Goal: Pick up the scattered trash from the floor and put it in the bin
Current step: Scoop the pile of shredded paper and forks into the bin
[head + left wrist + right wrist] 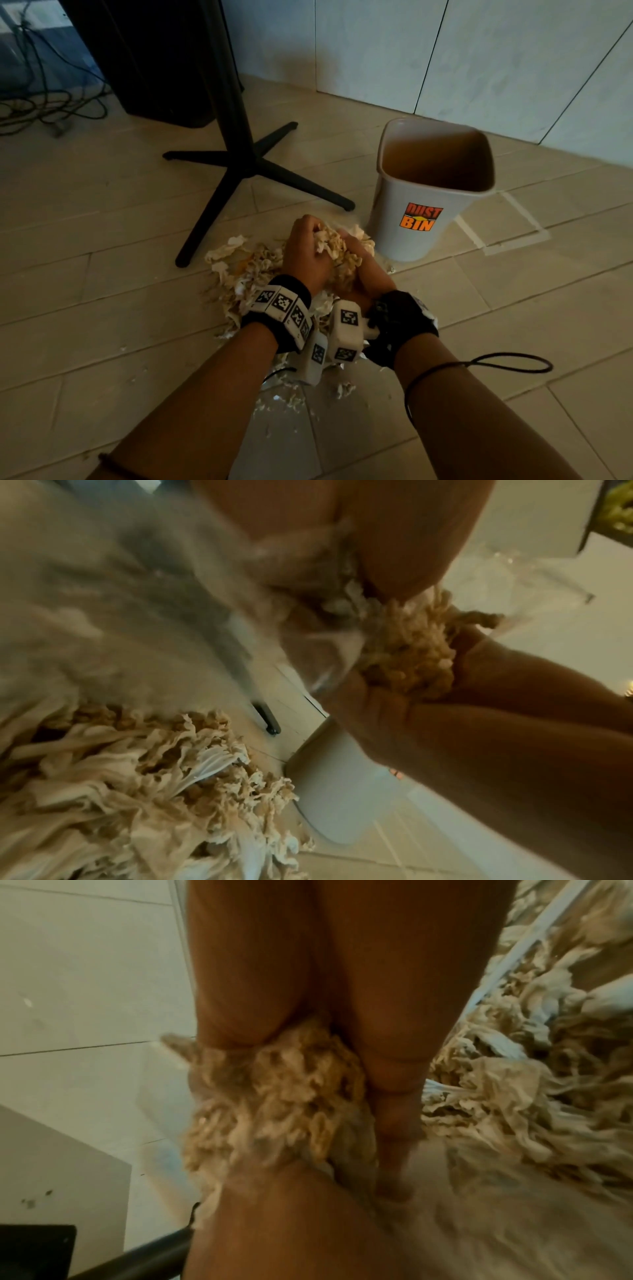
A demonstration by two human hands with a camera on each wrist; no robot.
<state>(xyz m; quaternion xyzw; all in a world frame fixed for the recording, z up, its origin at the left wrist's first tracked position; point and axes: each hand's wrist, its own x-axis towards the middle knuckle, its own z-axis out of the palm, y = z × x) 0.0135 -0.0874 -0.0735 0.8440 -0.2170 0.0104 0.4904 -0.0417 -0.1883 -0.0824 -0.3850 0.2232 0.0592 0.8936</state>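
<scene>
Tiled floor (102, 308), head view: a grey bin (411, 219) labelled "DUST BIN" stands upright near the wall, mouth open, just beside the far right edge of a pile of shredded trash (239, 267). A black pedestal table base (246, 164) stands to the left of the bin, one foot close to the pile.

Both forearms reach forward and down, wrists close together, each in a dark band with marker blocks. The left hand (301, 253) and right hand (366, 270) are cupped toward each other over the pile, fingers curled round a shared clump (334, 245) of pale, crumpled shreds — pressed between the two palms.

The left wrist view shows what the head view does not: the right hand's fingers (394, 710) closed under the clump, with the bin wall (342, 791) directly behind. The right wrist view shows the clump (274, 1096) bulging between both hands — the rest of the pile (514, 1096) lies on the floor to one side.
</scene>
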